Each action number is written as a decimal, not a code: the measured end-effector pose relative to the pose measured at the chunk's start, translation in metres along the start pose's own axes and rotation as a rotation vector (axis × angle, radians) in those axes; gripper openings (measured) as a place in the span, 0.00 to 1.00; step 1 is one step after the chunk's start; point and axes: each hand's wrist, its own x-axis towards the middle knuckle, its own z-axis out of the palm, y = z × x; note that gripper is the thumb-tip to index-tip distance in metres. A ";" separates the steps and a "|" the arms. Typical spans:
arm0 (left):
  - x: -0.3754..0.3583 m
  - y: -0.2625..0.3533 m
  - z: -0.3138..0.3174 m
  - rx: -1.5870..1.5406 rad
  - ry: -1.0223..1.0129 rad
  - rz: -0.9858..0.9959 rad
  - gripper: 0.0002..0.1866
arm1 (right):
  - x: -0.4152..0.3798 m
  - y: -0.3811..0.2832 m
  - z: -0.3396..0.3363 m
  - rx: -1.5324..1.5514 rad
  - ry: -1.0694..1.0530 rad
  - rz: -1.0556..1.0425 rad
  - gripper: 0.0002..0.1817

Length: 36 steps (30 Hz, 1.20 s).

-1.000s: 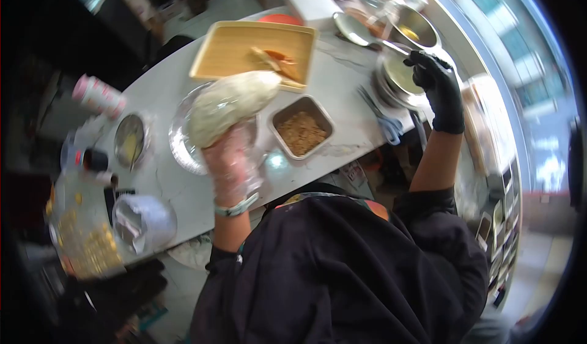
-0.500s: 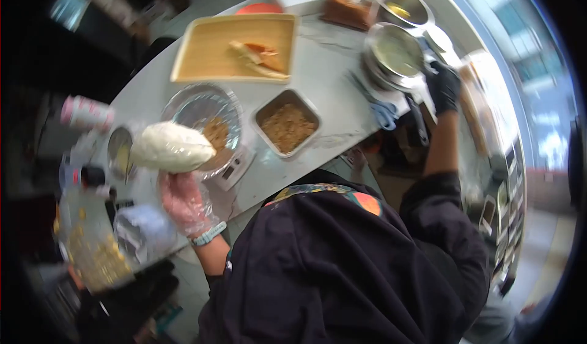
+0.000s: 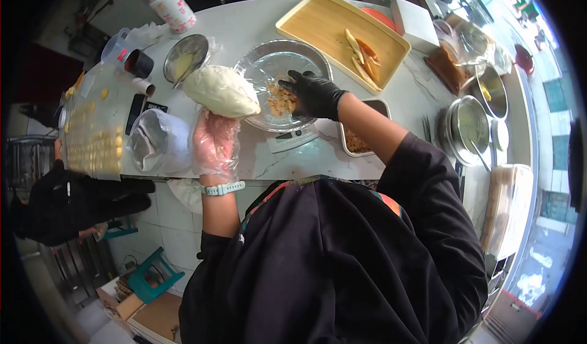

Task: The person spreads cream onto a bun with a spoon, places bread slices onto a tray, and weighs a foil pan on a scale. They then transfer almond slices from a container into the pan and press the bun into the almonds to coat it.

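Note:
My left hand (image 3: 214,145), in a clear plastic glove, holds up a pale oval lump of dough (image 3: 221,91) above the counter. My right hand (image 3: 315,93), in a black glove, reaches into a round foil pan (image 3: 257,62) and touches the brown crumbly filling (image 3: 280,102) in it. The pan rests on a small white scale (image 3: 292,140). A metal container of the same filling (image 3: 353,142) is partly hidden under my right forearm.
A wooden tray (image 3: 324,23) with sliced strips lies behind the pan. Steel bowls (image 3: 471,124) stand at the right. At the left are a small bowl with yellow sauce (image 3: 183,59), a pink bottle (image 3: 171,4), a bagged container (image 3: 156,145) and a sheet of small yellow pieces (image 3: 92,142).
My right hand came from the steel bowls at the right into the foil pan. My left hand kept hold of the dough and stayed beside the pan.

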 end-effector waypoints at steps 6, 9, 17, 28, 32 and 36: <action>0.006 -0.009 0.005 0.110 0.088 0.034 0.18 | 0.019 0.012 0.036 0.087 0.007 -0.150 0.25; 0.012 -0.017 0.000 0.098 0.160 0.018 0.17 | 0.026 0.019 0.035 0.090 0.060 -0.245 0.15; 0.032 -0.040 -0.001 0.117 0.207 -0.056 0.18 | 0.038 0.021 -0.093 0.626 -0.082 -0.166 0.07; 0.055 -0.058 0.019 0.214 0.280 -0.110 0.19 | 0.075 -0.022 -0.133 0.412 -0.209 -0.252 0.09; 0.059 -0.063 0.016 0.183 0.301 -0.105 0.19 | 0.090 -0.024 -0.135 0.272 -0.091 -0.291 0.08; 0.058 -0.060 0.022 0.190 0.316 -0.114 0.19 | 0.092 -0.017 -0.135 0.308 -0.146 -0.370 0.08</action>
